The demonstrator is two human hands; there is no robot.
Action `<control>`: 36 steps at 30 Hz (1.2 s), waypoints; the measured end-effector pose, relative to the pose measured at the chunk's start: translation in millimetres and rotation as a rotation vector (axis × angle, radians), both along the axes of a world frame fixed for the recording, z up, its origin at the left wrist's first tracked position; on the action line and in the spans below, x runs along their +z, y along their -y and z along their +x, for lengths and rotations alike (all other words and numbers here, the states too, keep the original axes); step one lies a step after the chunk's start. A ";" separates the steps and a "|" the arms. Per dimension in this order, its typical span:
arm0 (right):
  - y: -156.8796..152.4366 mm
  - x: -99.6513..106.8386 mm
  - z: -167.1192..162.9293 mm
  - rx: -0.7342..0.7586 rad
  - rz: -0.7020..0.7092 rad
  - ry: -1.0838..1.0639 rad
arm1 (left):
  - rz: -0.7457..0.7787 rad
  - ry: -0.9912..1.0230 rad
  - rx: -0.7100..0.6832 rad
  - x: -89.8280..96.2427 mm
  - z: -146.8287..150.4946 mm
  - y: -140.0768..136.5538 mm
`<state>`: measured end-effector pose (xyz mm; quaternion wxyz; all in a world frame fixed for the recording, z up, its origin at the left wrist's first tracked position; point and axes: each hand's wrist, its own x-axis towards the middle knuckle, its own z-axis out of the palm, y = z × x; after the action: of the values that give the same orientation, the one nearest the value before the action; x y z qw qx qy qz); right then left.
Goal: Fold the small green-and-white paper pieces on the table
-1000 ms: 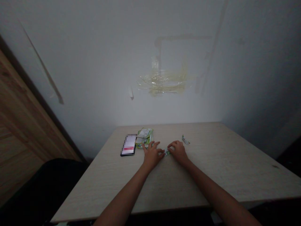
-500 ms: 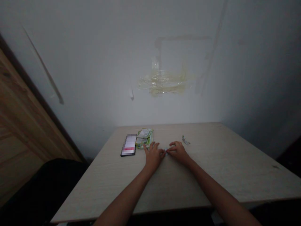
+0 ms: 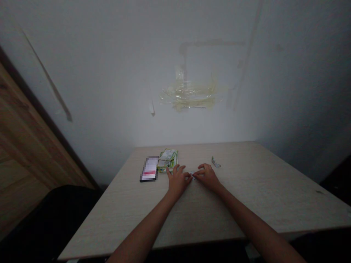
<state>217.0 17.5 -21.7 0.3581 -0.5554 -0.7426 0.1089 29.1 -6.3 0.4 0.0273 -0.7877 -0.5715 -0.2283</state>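
"Before logging the surroundings, how do the hands stand?"

"Left hand (image 3: 177, 181): thumb side drawn in to a pinch, remaining fingers spread and lifted, outermost ones overlapping the near edge of the packet stack (image 3: 168, 159) in this view; contact there cannot be told. Right hand (image 3: 210, 178): fingers curled, near fingertips brought together in a pinch facing the left. Both appear to hold one small printed piece (image 3: 192, 172), mostly covered by the fingertips."

"Where is that piece, taking the packet stack as reference?"

"To its right and slightly nearer the wearer, low over the bench (image 3: 197, 212). Resting or lifted: cannot tell."

"Progress?"

"Judged as mid-handling: the piece is in both grips, not set down. Its folds or tears are too small to read, so what remains on it is undetermined. One loose scrap (image 3: 215, 162), creased, lies well right of the packet stack, out of either grip. The stack's green-and-white packets lie flat, overlapping."

"Farther out?"

"Phone (image 3: 149, 170) just left of the packet stack, screen blurred out. Behind the stack, a pale wall (image 3: 109, 73) with a patch of yellowed tape (image 3: 189, 95)."
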 end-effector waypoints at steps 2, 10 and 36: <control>-0.6 0.5 0.8 0.011 -0.016 0.000 | -0.003 0.003 0.003 -0.3 -0.1 -0.1; -3.5 -3.0 3.8 0.038 0.001 -0.011 | -0.028 0.007 0.012 -1.1 -0.5 -0.7; 5.6 10.5 -5.7 -0.079 0.037 0.132 | -0.064 0.010 -0.012 0.9 -1.3 -2.9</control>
<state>211.2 11.9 -11.2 0.3225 -0.5833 -0.7441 0.0442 27.8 -3.5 1.3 -0.0022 -0.7906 -0.5738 -0.2139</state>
